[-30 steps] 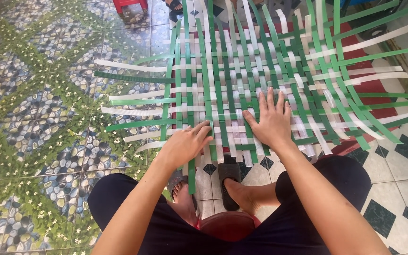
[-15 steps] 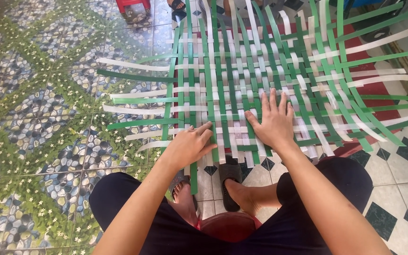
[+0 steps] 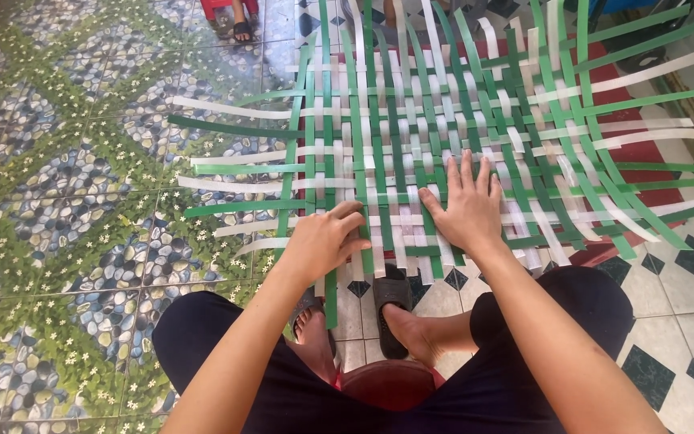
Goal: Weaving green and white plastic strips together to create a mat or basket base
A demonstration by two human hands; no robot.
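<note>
1. Below me I see a tiled floor (image 3: pixel 66 201): a pebble-and-flower pattern on the left, white tiles with dark diamonds on the right. A red mat (image 3: pixel 644 153) lies under the far right of the work, and someone else's sandalled foot (image 3: pixel 241 29) shows at the top edge.

2. The woven panel (image 3: pixel 459 137) of green and white flat strips lies spread on the floor straight ahead, its near edge just in front of my knees. Loose strip ends fan out on every side.

3. I judge the strips to be light, thin, springy and rather slick. The weave is loose, so it would likely shift or open up if tugged. A single strip is best taken near its free end, pinched flat between thumb and fingertips; the woven part is best held down with a flat palm.

4. My left hand (image 3: pixel 324 239) is at the near left edge of the weave. Its fingers (image 3: pixel 349 215) are curled inward, pinching where a white horizontal strip (image 3: pixel 234 227) crosses a green upright strip (image 3: pixel 329 281). Which of the two is gripped, I cannot tell.

5. My right hand (image 3: pixel 463 210) lies flat on the weave just beside the left, palm down. Its fingers (image 3: pixel 466 170) are straight, slightly spread and grasp nothing, only pressing on the strips.

6. My feet rest on dark sandals (image 3: pixel 391 293) just under the near edge, and a round red stool (image 3: pixel 387 386) shows between my legs.
</note>
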